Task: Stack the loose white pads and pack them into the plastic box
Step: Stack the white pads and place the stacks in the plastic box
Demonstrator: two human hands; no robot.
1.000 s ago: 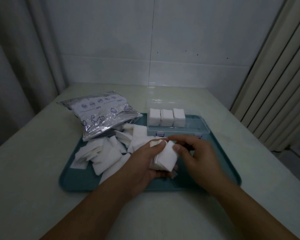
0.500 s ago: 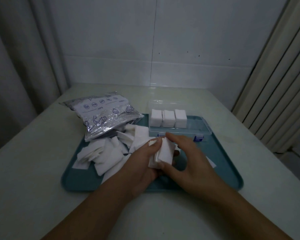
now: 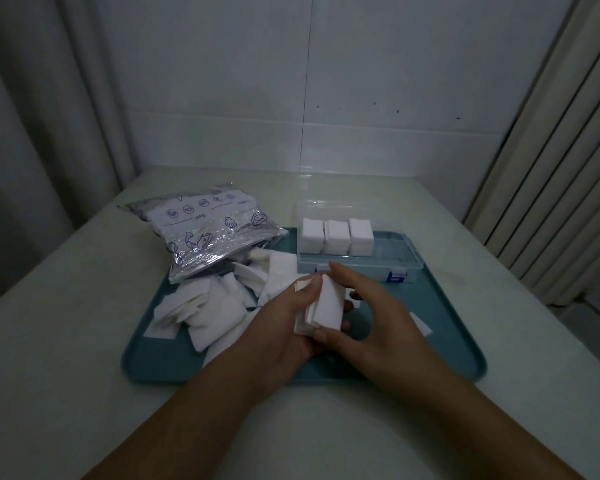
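Pale table (image 3: 66,341) by a tiled wall (image 3: 222,81); teal tray (image 3: 447,341) at twelve o'clock, where left hand (image 3: 278,327) and right hand (image 3: 378,323) clamp a pad stack (image 3: 321,306)

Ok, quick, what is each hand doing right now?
Left hand: grips the stack of white pads.
Right hand: pinches the same stack between thumb and fingers.

Three pad stacks (image 3: 336,236) in one plastic box (image 3: 400,259), one foil bag (image 3: 208,230), one tray (image 3: 440,341), two hands
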